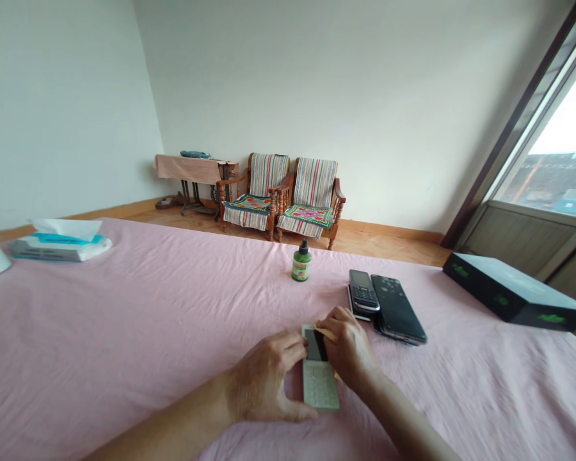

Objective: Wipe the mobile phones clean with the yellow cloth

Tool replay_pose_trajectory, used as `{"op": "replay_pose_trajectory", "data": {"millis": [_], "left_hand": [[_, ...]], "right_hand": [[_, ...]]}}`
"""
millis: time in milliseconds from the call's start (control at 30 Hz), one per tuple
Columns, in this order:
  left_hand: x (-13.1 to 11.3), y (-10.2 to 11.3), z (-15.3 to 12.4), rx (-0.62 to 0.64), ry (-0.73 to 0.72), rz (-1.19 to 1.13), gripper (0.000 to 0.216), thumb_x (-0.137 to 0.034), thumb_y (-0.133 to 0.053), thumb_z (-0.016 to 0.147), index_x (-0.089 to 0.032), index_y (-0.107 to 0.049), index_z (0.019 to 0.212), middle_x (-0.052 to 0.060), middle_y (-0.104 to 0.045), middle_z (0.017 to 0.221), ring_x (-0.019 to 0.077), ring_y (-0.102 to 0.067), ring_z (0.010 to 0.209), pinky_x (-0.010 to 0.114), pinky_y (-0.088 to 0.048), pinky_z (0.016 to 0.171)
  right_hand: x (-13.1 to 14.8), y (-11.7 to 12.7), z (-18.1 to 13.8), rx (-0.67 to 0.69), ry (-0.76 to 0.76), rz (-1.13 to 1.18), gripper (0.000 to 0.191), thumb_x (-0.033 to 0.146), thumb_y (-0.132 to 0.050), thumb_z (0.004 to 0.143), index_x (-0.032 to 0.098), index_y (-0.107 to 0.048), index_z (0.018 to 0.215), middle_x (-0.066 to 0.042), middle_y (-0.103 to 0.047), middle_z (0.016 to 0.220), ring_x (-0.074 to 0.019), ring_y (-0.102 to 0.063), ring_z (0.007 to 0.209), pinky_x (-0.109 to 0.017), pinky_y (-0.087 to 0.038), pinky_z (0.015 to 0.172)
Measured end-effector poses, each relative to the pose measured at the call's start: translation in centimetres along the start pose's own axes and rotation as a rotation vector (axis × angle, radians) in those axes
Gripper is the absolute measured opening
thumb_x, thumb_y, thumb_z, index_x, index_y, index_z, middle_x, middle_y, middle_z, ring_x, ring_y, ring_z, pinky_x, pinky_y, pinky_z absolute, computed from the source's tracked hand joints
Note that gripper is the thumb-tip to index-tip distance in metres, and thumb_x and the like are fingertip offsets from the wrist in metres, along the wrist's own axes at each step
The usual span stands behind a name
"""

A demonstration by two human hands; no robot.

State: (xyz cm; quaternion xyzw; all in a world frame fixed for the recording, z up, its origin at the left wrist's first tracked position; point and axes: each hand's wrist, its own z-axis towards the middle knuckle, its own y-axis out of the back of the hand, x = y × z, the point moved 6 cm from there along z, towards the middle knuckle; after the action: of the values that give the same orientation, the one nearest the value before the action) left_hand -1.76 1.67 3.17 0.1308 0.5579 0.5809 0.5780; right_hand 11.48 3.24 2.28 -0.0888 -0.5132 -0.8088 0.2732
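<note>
A small pale-green keypad phone lies flat on the pink cloth near the front edge. My left hand rests against its left side, fingers curled round the edge. My right hand sits over the phone's top right and pinches a thin pale strip against the dark screen; I cannot make out what the strip is.
Just beyond my hands lie a dark keypad phone and a black smartphone. A small green bottle stands behind them. A black box sits far right, a tissue pack far left. Two chairs stand by the wall.
</note>
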Motion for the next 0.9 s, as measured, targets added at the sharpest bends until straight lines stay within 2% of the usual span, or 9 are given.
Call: {"op": "replay_pose_trajectory", "data": {"millis": [133, 367, 567, 767, 900], "left_hand": [[0.2, -0.1, 0.0, 0.004, 0.031, 0.017, 0.056, -0.043, -0.083, 0.060, -0.017, -0.062, 0.104, 0.009, -0.063, 0.104, 0.0278, -0.060, 0.095, 0.038, -0.050, 0.087], [0.1, -0.1, 0.0, -0.007, -0.002, 0.009, 0.058, -0.044, -0.081, 0.063, -0.016, -0.060, 0.109, 0.010, -0.064, 0.108, 0.0278, -0.060, 0.096, 0.039, -0.049, 0.089], [0.1, 0.0, 0.0, 0.004, 0.031, 0.013, 0.053, -0.047, -0.080, 0.064, -0.017, -0.061, 0.104, 0.009, -0.063, 0.105, 0.0279, -0.059, 0.095, 0.039, -0.049, 0.087], [0.0, 0.0, 0.0, -0.002, 0.023, 0.010, 0.056, -0.045, -0.080, 0.063, -0.017, -0.060, 0.107, 0.008, -0.064, 0.104, 0.0275, -0.060, 0.094, 0.039, -0.049, 0.086], [0.1, 0.0, 0.0, 0.002, 0.040, 0.018, 0.054, -0.044, -0.081, 0.062, -0.016, -0.062, 0.103, 0.009, -0.064, 0.103, 0.0279, -0.060, 0.094, 0.038, -0.050, 0.085]], "right_hand": [[1.1, -0.7, -0.1, 0.023, 0.054, 0.017, 0.025, 0.005, -0.052, 0.085, 0.020, -0.069, 0.075, -0.003, -0.057, 0.079, -0.0153, -0.051, 0.078, -0.024, -0.038, 0.069], [-0.6, -0.1, -0.4, -0.016, -0.009, -0.027, 0.024, 0.004, -0.054, 0.084, 0.018, -0.068, 0.070, -0.003, -0.054, 0.075, -0.0158, -0.049, 0.075, -0.025, -0.036, 0.067], [1.2, -1.0, -0.3, 0.022, 0.041, -0.015, 0.023, 0.006, -0.054, 0.086, 0.020, -0.068, 0.075, -0.002, -0.056, 0.079, -0.0158, -0.049, 0.079, -0.024, -0.037, 0.069], [-0.1, -0.2, -0.1, -0.003, -0.019, -0.051, 0.024, 0.002, -0.055, 0.081, 0.018, -0.067, 0.068, -0.004, -0.055, 0.076, -0.0176, -0.050, 0.078, -0.026, -0.035, 0.068], [0.5, -0.5, -0.2, 0.025, 0.015, -0.042, 0.024, 0.005, -0.054, 0.085, 0.020, -0.068, 0.072, -0.003, -0.056, 0.079, -0.0159, -0.050, 0.078, -0.024, -0.036, 0.068]]}}
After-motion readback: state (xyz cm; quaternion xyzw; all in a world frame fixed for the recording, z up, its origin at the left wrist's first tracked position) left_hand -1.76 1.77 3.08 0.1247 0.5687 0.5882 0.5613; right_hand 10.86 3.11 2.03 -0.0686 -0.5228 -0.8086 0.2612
